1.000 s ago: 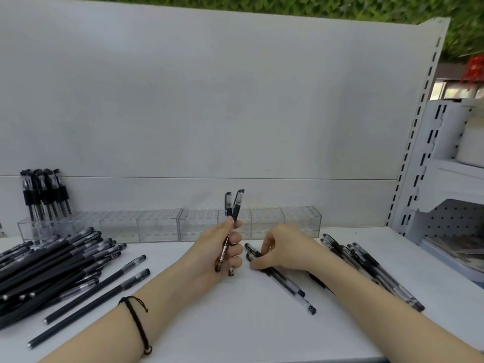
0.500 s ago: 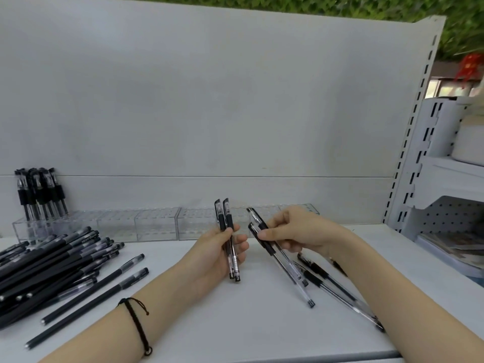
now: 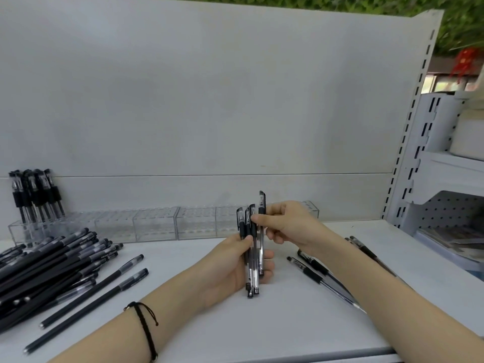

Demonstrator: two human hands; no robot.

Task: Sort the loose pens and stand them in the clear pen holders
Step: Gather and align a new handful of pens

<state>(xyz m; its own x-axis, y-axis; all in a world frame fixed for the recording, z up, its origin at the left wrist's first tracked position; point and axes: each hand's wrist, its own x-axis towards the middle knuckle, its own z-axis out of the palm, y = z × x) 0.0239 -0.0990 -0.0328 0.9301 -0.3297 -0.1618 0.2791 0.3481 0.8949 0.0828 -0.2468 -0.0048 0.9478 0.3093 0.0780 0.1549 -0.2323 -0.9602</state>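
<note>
Left hand (image 3: 230,265) is gripping a bundle of pens (image 3: 255,248) upright over the shelf (image 3: 209,331); right hand (image 3: 286,226) is pinching their capped tops.
Shelf is leaving open room ahead; clear pen holders (image 3: 154,224) are lining the back wall. Pens are probably handling light, stiff and slick, with rubber sleeves offering the surest hold.

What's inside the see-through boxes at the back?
A bunch of black-capped pens stands in the left end of the clear pen holders. The middle sections show no pens. The part behind the right hand and the held pens is covered.
</note>
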